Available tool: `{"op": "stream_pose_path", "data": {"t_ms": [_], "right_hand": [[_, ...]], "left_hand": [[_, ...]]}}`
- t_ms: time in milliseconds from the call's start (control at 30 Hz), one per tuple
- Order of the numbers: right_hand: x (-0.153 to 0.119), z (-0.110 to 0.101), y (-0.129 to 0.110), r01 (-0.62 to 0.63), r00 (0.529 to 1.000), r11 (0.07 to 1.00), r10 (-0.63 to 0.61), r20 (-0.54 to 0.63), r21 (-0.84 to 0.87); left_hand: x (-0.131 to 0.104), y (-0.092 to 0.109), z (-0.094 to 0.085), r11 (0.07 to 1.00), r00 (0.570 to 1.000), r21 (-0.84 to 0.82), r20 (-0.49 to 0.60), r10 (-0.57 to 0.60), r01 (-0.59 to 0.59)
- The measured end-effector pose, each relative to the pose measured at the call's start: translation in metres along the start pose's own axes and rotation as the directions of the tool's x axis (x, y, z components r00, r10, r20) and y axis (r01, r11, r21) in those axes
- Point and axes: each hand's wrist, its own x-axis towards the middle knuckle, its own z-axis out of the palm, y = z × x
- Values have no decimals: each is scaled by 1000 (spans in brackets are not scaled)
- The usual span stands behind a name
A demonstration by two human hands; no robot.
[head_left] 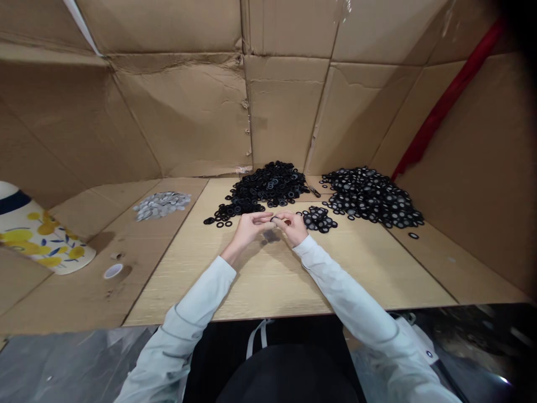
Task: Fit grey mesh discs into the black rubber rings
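Note:
My left hand (252, 225) and my right hand (292, 225) meet over the middle of the table, fingertips close together. Between them is a small black ring (274, 220), pinched by the fingers of both hands. Just behind the hands lies a heap of black rings (272, 184), with a few loose ones to its left. Right beside my right hand sits a small pile of black rings with grey centres (319, 219). A much larger pile of rings with grey centres (369, 196) rises at the back right.
At left lies a pile of grey discs (161, 205). Nearer stand a tape roll (113, 271) and a flower-patterned bottle (46, 238). A small metal tool (313, 191) lies between the black heaps. Cardboard walls (285, 112) enclose the back and sides; a red strip (448, 101) hangs at right.

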Motion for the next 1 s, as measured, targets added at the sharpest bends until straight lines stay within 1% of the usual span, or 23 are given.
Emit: {"op": "stream_pose_path", "data": {"t_ms": [100, 200, 267, 333, 400, 467, 533, 567, 667, 733, 800, 867, 900, 933, 1000], "right_hand": [[0, 2, 4, 40, 999, 999, -40, -10, -27], [2, 2, 8, 25, 999, 1000, -25, -19, -17], [4, 1, 11, 22, 999, 999, -24, -42, -30], [5, 0, 12, 45, 996, 996, -50, -70, -72], [4, 0, 11, 88, 992, 986, -100, -76, -143], [2, 1, 9, 157, 983, 957, -175, -52, -245], [-1, 1, 5, 243, 963, 894, -267, -13, -376], [-3, 1, 3, 281, 950, 847, -311, 8, -451], [-8, 0, -2, 359, 910, 651, -403, 96, -669], [-10, 0, -4, 401, 884, 524, -435, 169, -751], [-11, 0, -6, 442, 861, 452, -456, 225, -775], [-11, -1, -7, 466, 851, 448, -462, 249, -763], [-10, -1, -7, 469, 854, 474, -458, 247, -745], [-9, -2, -6, 466, 862, 521, -450, 234, -715], [-7, -3, -3, 432, 894, 673, -409, 184, -600]], "left_hand": [[1, -2, -1, 998, 1000, 68, 0, 8, -8], [2, -4, 1, 998, 1000, 59, 6, 19, -19], [2, -5, 2, 999, 998, 27, -41, 36, -35], [3, -6, 3, 999, 992, -16, -113, 49, -51], [4, -7, 4, 996, 983, -60, -176, 50, -62], [4, -8, 3, 994, 979, -94, -202, 38, -58], [3, -8, 2, 995, 982, -87, -189, 30, -47], [3, -8, 1, 997, 985, -60, -169, 34, -44], [2, -5, 0, 996, 994, 61, -92, 65, -59], [1, -2, 2, 990, 995, 115, -53, 86, -79], [1, 0, 4, 985, 993, 138, -35, 108, -103], [0, 2, 5, 981, 992, 152, -28, 127, -121], [0, 2, 4, 980, 991, 157, -26, 130, -124], [-1, 3, 4, 980, 991, 156, -30, 128, -122], [-1, 3, 2, 987, 993, 127, -55, 109, -101]]}}
